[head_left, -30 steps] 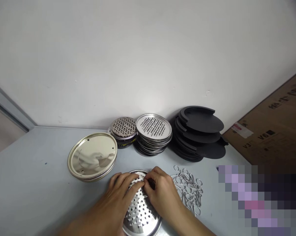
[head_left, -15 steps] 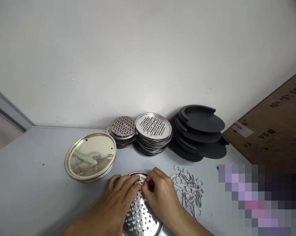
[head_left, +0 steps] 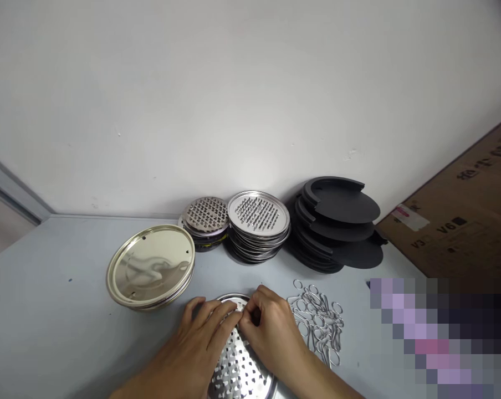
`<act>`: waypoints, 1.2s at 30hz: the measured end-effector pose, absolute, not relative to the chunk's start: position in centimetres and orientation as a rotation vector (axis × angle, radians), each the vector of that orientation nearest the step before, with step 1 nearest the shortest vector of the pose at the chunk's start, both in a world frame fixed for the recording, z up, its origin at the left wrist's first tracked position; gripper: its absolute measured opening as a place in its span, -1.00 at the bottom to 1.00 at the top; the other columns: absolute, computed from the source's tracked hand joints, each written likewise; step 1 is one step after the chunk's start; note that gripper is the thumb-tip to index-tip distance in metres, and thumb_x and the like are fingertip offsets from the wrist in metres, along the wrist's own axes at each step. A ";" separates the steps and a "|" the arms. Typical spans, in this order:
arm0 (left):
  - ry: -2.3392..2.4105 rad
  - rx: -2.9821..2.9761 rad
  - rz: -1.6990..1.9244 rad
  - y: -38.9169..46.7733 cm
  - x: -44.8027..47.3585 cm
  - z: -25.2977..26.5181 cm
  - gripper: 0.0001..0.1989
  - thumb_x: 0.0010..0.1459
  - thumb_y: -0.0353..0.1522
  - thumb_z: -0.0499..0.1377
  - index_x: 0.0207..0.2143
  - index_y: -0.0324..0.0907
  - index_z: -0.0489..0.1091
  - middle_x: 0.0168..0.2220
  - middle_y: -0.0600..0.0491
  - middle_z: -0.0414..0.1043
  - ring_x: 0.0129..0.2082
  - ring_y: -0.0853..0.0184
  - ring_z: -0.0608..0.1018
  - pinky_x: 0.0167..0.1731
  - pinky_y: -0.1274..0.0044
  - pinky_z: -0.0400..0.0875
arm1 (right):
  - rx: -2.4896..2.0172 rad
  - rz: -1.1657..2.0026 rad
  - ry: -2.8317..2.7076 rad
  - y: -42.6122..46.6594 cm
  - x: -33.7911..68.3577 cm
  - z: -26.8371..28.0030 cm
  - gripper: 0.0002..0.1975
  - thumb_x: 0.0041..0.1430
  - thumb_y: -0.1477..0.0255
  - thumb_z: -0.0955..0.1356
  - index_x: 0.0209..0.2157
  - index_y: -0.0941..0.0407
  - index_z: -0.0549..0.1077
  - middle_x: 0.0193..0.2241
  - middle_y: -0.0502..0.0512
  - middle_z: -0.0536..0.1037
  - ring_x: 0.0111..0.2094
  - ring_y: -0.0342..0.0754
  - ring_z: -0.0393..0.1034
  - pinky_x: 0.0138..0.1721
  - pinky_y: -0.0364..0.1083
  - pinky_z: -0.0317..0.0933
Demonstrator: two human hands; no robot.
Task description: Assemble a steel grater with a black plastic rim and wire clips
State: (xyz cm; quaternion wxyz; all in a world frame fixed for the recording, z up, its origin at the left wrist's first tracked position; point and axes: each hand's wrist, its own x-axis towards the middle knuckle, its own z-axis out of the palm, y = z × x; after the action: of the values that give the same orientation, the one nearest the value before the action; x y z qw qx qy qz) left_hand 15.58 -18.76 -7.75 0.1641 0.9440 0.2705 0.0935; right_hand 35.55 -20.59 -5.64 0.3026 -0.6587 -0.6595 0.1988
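Observation:
A round metal grater plate [head_left: 243, 354] lies before me at the lower edge of the view, its upper part covered by my hands. My left hand [head_left: 203, 338] rests over its left side with the fingers stretched out across the perforated face; the thumb is hidden. Near the plate's top, my right hand [head_left: 271, 330] is closed in a pinch, fingertips close to those of the left. What the pinch holds, if anything, is hidden. Beside the right hand lies a loose heap of wire rings and loops [head_left: 319, 321].
Gold-coloured round plates [head_left: 153, 266] are stacked at left. Behind stand a small stack of grater discs [head_left: 205, 215], a taller stack of grater plates [head_left: 259, 216] and black round plastic parts [head_left: 346, 205]. A cardboard box [head_left: 454, 221] stands at right, against the white wall [head_left: 242, 94].
Both hands stay at the top of the grater plate in nearly the same pose. The view has shifted very slightly; nothing has visibly been picked up or let go.

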 end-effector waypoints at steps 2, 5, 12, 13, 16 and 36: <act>0.778 2.668 0.269 -18.7 15.6 -7.8 0.02 -0.10 -0.24 0.34 0.37 -0.06 -0.08 0.32 -0.10 0.18 0.21 -0.10 0.29 0.21 0.11 0.02 | -1.746 0.535 -1.746 -20.6 35.6 -5.6 -0.79 -0.04 0.70 0.31 -0.59 0.12 0.35 -0.52 -0.01 0.43 -0.48 -0.12 0.34 -0.41 -0.16 0.16; 0.782 2.634 0.262 -18.7 15.7 -7.7 0.03 -0.11 -0.23 0.35 0.36 -0.04 -0.07 0.29 -0.10 0.20 0.18 -0.10 0.32 0.16 0.14 0.11 | -1.735 0.546 -1.746 -20.6 35.6 -5.5 -0.79 -0.07 0.71 0.31 -0.59 0.12 0.35 -0.53 -0.01 0.44 -0.48 -0.12 0.35 -0.42 -0.17 0.15; 0.767 2.678 0.314 -18.6 16.0 -7.0 -0.05 -0.02 -0.13 0.31 0.35 -0.06 -0.04 0.26 -0.10 0.23 0.16 -0.08 0.33 0.19 0.11 0.10 | -1.689 0.426 -1.783 -21.1 35.8 -5.5 -0.82 -0.02 0.68 0.30 -0.54 0.11 0.38 -0.51 -0.02 0.43 -0.49 -0.12 0.33 -0.43 -0.17 0.14; 0.767 2.687 0.332 -18.6 16.0 -7.1 -0.07 0.00 -0.09 0.30 0.35 -0.07 -0.03 0.26 -0.12 0.24 0.16 -0.08 0.33 0.18 0.10 0.11 | -1.676 0.403 -1.792 -21.2 35.8 -5.6 -0.83 -0.01 0.66 0.31 -0.53 0.11 0.38 -0.50 -0.01 0.43 -0.48 -0.12 0.33 -0.43 -0.17 0.14; 0.773 2.720 0.383 -18.8 16.0 -7.3 -0.12 0.04 -0.14 0.31 0.34 -0.07 0.01 0.24 -0.13 0.25 0.18 -0.07 0.32 0.22 0.06 0.06 | -1.661 0.383 -1.810 -21.5 35.8 -5.7 -0.84 0.01 0.65 0.30 -0.52 0.11 0.40 -0.50 0.00 0.45 -0.47 -0.10 0.34 -0.41 -0.16 0.15; 0.739 2.783 0.422 -18.9 15.9 -7.0 -0.08 0.09 0.01 0.26 0.39 -0.03 -0.06 0.26 -0.15 0.24 0.19 -0.11 0.31 0.23 -0.06 -0.01 | -1.578 0.744 -1.664 -21.0 37.1 -4.0 -0.73 0.22 0.55 0.29 -0.15 0.09 0.59 -0.27 0.14 0.61 -0.20 0.05 0.48 -0.10 0.04 0.34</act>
State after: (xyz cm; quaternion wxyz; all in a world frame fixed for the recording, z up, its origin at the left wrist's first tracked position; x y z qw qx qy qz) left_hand 15.95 -18.92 -6.99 0.1152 0.9499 0.2522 0.1441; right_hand 37.15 -20.96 -4.04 0.3575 -0.6112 -0.6446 0.2883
